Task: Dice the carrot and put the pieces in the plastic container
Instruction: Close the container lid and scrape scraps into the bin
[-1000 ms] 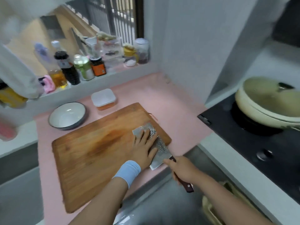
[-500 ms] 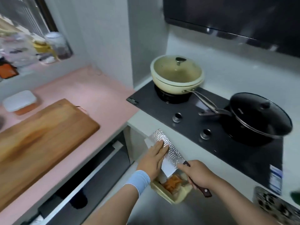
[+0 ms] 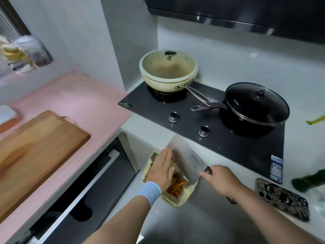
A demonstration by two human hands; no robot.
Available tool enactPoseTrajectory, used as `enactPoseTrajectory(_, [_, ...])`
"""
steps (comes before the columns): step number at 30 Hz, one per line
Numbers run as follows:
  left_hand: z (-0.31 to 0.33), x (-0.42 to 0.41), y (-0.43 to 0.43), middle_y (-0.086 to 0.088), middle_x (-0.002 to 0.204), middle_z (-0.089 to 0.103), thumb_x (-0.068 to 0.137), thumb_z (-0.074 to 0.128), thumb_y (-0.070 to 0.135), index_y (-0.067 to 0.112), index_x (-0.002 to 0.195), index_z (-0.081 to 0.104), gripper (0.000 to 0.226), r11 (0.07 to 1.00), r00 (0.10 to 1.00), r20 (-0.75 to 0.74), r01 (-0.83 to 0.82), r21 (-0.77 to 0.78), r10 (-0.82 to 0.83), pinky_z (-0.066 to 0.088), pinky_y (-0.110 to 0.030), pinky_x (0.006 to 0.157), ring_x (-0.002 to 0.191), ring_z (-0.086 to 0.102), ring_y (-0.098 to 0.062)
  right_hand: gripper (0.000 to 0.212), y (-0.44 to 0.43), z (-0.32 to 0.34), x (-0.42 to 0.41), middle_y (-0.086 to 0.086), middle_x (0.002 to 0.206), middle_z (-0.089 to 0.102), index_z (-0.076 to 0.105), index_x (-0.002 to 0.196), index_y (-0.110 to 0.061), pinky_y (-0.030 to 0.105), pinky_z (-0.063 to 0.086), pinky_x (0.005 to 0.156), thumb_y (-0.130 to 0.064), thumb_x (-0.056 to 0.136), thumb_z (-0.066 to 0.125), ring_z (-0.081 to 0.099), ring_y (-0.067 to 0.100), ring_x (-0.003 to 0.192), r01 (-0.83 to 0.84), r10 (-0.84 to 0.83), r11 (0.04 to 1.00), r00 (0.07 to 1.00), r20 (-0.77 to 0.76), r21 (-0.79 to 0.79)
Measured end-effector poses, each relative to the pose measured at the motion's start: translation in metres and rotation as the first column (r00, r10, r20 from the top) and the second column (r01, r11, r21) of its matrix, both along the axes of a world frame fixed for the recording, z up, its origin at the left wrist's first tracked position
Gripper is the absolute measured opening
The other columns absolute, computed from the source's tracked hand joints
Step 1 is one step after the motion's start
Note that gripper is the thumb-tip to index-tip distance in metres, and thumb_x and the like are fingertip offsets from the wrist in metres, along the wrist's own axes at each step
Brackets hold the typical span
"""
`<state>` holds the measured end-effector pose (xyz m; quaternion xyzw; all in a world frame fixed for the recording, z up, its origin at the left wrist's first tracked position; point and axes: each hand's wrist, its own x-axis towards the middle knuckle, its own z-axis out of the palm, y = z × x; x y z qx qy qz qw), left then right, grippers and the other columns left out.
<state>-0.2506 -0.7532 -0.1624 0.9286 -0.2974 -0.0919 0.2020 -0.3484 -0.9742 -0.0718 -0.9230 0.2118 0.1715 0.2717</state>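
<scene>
My right hand (image 3: 223, 180) grips the handle of a hammered steel cleaver (image 3: 186, 154), blade tilted over a bin lined with a pale yellow bag (image 3: 182, 198). My left hand (image 3: 162, 170), fingers straight, lies flat beside the blade over the bag. Orange carrot scraps (image 3: 175, 186) lie inside the bag. The lidded plastic container (image 3: 8, 116) with orange pieces stands at the far left edge on the pink counter, behind the wooden cutting board (image 3: 35, 148).
A black hob (image 3: 228, 143) carries a cream lidded pan (image 3: 168, 71) and a black lidded pot (image 3: 255, 108). A patterned phone (image 3: 283, 200) and a green bottle (image 3: 309, 182) lie to the right. An open drawer (image 3: 84, 189) sits below the pink counter (image 3: 82, 103).
The view swung from the cutting board to the bin by the hob. Both hands carried the cleaver off the board and now hold it tilted over the bag.
</scene>
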Motion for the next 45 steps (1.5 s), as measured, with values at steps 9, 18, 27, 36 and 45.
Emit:
enactPoseTrajectory(9, [0.003,-0.029,-0.033,0.002,0.163,-0.021,0.103,0.021,0.052,0.021,0.156,-0.011,0.07,0.986,0.985,0.045,0.169,-0.009,-0.168,-0.01,-0.035,0.122,0.148,-0.023,-0.012,0.043,0.004,0.012,-0.003,0.009,0.05,0.057,0.047,0.07,-0.011,0.03,0.045,0.051,-0.044,0.096,0.057,0.053,0.024,0.039,0.085,-0.074,0.951,0.996,-0.05,0.298])
enactPoseTrajectory(18, [-0.006,-0.002,0.02,0.007,0.161,-0.019,0.104,0.017,0.047,0.021,0.157,-0.007,0.064,0.996,0.995,-0.059,-0.079,0.041,0.081,-0.008,-0.03,0.123,0.15,-0.016,-0.01,0.043,-0.016,0.022,-0.01,0.008,0.051,0.057,0.049,0.072,-0.01,0.031,0.048,0.055,-0.046,0.095,0.056,0.053,0.023,0.042,0.147,-0.14,0.941,0.989,-0.044,0.305])
enactPoseTrajectory(27, [-0.01,-0.016,-0.008,0.002,0.164,-0.014,0.095,0.004,0.062,0.018,0.158,-0.007,0.078,0.995,0.994,-0.103,0.042,0.09,-0.033,-0.007,-0.029,0.122,0.151,-0.013,-0.014,0.042,-0.007,0.021,0.0,0.007,0.051,0.057,0.048,0.071,-0.012,0.031,0.046,0.052,-0.045,0.094,0.058,0.052,0.024,0.04,0.135,-0.127,0.944,0.991,-0.043,0.302])
enactPoseTrajectory(36, [0.033,0.019,0.067,-0.005,0.103,0.066,0.095,0.037,0.024,0.015,0.109,0.069,0.036,0.756,0.795,0.098,-0.52,-0.397,0.598,0.042,-0.035,0.086,0.097,0.056,-0.027,0.04,0.005,0.019,0.007,-0.002,0.063,0.055,0.044,0.063,-0.02,0.026,0.036,0.05,-0.041,0.088,0.067,0.051,0.016,0.055,-0.113,0.116,0.993,0.984,0.136,-0.028])
enactPoseTrajectory(45, [0.059,-0.005,0.058,0.001,0.126,0.063,0.088,0.038,0.023,0.018,0.129,0.059,0.046,0.92,0.979,0.142,-0.078,-0.384,0.143,0.044,-0.039,0.102,0.115,0.056,-0.017,0.051,0.049,0.004,0.014,0.007,0.118,0.058,0.041,0.131,-0.016,0.036,0.039,0.073,-0.001,0.085,0.056,0.058,0.028,0.107,-0.6,0.611,0.518,0.758,-0.226,-0.61])
